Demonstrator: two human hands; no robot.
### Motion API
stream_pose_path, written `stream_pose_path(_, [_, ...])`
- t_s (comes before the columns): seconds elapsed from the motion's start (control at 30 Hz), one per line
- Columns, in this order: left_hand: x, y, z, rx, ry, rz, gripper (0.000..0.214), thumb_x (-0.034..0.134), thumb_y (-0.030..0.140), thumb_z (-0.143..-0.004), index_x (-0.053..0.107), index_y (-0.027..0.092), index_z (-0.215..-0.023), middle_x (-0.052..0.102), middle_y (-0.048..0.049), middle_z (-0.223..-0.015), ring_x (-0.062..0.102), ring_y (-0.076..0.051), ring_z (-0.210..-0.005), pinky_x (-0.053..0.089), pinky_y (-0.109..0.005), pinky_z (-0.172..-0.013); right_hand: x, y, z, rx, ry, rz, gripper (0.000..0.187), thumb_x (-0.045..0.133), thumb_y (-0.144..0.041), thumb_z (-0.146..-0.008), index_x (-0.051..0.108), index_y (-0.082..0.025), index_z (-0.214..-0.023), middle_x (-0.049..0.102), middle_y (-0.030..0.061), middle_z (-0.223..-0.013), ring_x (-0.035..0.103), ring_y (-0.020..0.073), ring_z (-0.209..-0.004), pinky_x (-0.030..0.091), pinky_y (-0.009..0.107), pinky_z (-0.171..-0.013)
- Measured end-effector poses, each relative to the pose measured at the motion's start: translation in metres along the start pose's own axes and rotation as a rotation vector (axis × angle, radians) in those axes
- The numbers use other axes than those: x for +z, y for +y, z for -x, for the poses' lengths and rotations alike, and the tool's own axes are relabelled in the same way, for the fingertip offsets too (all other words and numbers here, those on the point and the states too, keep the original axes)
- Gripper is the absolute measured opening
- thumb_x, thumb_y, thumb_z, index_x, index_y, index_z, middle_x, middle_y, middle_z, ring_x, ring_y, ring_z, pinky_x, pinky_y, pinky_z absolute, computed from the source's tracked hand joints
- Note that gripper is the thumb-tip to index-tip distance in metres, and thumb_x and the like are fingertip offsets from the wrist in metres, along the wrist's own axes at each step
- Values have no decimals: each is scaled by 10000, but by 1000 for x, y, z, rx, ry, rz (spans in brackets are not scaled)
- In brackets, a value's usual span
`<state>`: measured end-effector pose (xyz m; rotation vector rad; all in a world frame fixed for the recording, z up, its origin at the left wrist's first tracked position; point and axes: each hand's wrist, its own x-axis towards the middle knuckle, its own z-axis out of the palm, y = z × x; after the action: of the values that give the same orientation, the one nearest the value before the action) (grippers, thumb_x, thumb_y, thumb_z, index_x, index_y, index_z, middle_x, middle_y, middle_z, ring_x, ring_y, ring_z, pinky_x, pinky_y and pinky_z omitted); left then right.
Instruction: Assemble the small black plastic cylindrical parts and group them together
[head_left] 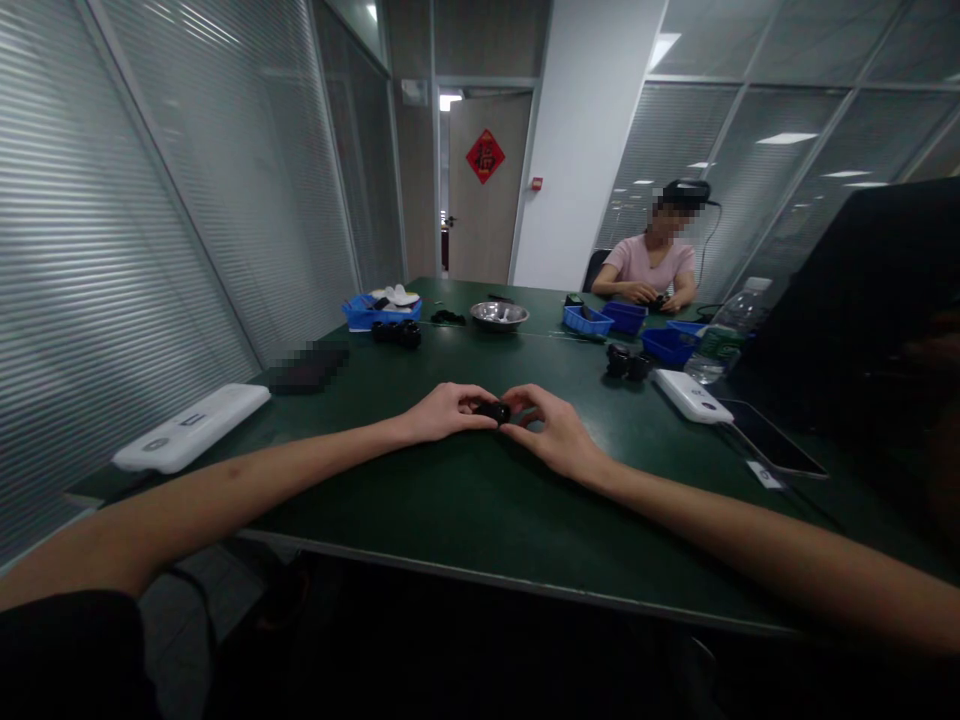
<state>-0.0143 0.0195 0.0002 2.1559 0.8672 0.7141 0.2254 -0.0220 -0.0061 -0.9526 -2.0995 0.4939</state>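
Over the middle of the dark green table (pixel 450 510), a small black rounded part (pixel 493 411) sits between my two hands; its exact kind is not clear. My left hand (pixel 448 411) has thumb and fingers closed around its left side. From the right, my right hand (pixel 551 428) curls in, with thumb and fingertips at the part's right end. The fingers cover much of the part.
Farther back are a blue basket (pixel 367 316) of parts, a metal bowl (pixel 500 317), black pieces (pixel 630 363) and blue bins (pixel 667 345). A bottle (pixel 726 335), white power bank (pixel 691 396) and phone (pixel 776 440) lie right; another power bank (pixel 196 425) left. A person (pixel 651 260) sits across.
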Motion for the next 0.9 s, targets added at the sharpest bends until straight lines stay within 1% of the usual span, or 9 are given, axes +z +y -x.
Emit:
stream_pose_path(0.1, [1, 4, 1, -22, 3, 7, 493, 773, 427, -833, 706, 134, -1223, 747, -87, -1018, 685, -219, -902, 527, -319, -783, 0, -1, 0, 80, 12, 16, 301, 677, -383, -951, 638, -200, -1188, 724, 64, -1050, 693, 194, -922, 581, 353, -807])
stream_pose_path(0.2, [2, 7, 2, -58, -14, 25, 524, 788, 425, -817, 691, 125, -1235, 747, -83, -995, 686, -210, -874, 530, -325, -775, -1, -1, 0, 120, -18, 8, 233, 642, -377, -979, 664, -203, -1132, 745, 46, -973, 709, 185, -882, 575, 354, -819])
stream_pose_path(0.3, [5, 8, 3, -58, -37, 120, 508, 792, 379, -812, 683, 127, -1239, 749, -100, -1087, 700, -216, -962, 541, -362, -875, -5, -1, 2, 122, -54, -29, 204, 690, -309, -941, 670, -206, -1116, 754, 45, -1016, 719, 185, -910, 582, 357, -845])
stream_pose_path(0.4, [8, 9, 4, -48, -34, 169, 466, 789, 352, -814, 706, 145, -1223, 742, -107, -1182, 696, -229, -1061, 517, -390, -983, -9, -4, 6, 111, -62, -31, 242, 716, -224, -900, 667, -215, -1137, 752, 43, -1050, 721, 188, -931, 587, 370, -864])
stream_pose_path(0.47, [11, 11, 6, -63, -12, 151, 450, 792, 362, -812, 725, 153, -1205, 751, -104, -1165, 700, -236, -1038, 525, -392, -962, -11, -7, 8, 108, -61, -43, 258, 720, -215, -891, 665, -217, -1144, 747, 46, -1066, 720, 191, -945, 591, 376, -876])
stream_pose_path(0.57, [15, 17, 11, -86, 16, 93, 472, 786, 384, -820, 722, 154, -1227, 765, -95, -1076, 701, -219, -915, 541, -350, -832, -13, -10, 11, 144, -44, -78, 292, 725, -301, -907, 652, -210, -1175, 735, 65, -1119, 719, 195, -976, 594, 370, -878])
stream_pose_path(0.7, [20, 25, 18, -85, 53, -3, 524, 785, 421, -823, 708, 141, -1260, 747, -65, -919, 640, -165, -719, 479, -278, -643, -13, -10, 11, 207, -41, -49, 293, 661, -447, -955, 686, -201, -1112, 751, 59, -1023, 719, 197, -911, 584, 369, -824])
stream_pose_path(0.8, [23, 25, 21, -91, 54, 32, 514, 790, 415, -814, 717, 145, -1245, 758, -79, -966, 667, -188, -773, 500, -294, -678, -13, -9, 11, 211, -84, -88, 246, 699, -417, -928, 706, -203, -1049, 756, 44, -969, 717, 196, -868, 587, 375, -812])
stream_pose_path(0.9, [24, 22, 20, -99, 36, 102, 508, 803, 408, -794, 727, 160, -1230, 773, -88, -991, 703, -233, -867, 534, -329, -744, -11, -10, 12, 151, -82, -109, 226, 761, -322, -872, 709, -212, -1063, 746, 52, -1034, 711, 206, -924, 594, 395, -853])
